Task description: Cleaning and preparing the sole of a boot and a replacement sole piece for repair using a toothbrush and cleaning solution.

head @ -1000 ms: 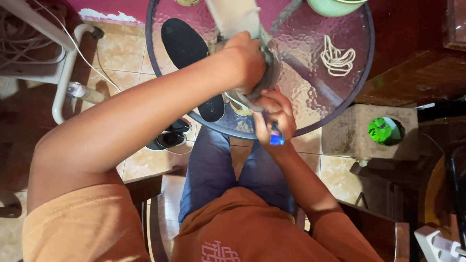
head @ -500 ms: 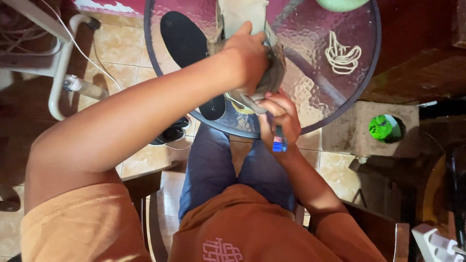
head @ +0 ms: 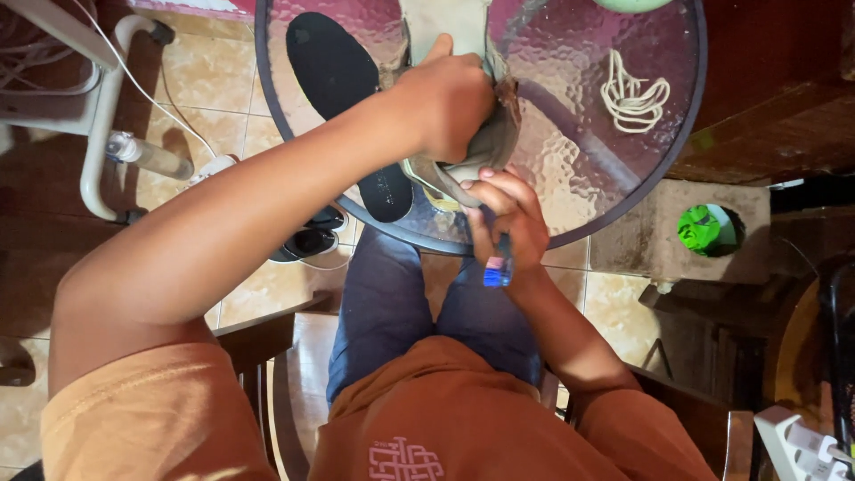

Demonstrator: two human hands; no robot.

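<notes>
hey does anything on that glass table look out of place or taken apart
Yes. A black insole lies loose on the round glass table, and a cream shoelace sits in a loose heap apart from the shoe. The left hand grips that shoe; the right hand holds a blue-ended tool.

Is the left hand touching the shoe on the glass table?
Touching. The head view shows the left hand closed over the grey-tan shoe, its fingers wrapped around the upper with no gap, above the glass table.
</notes>
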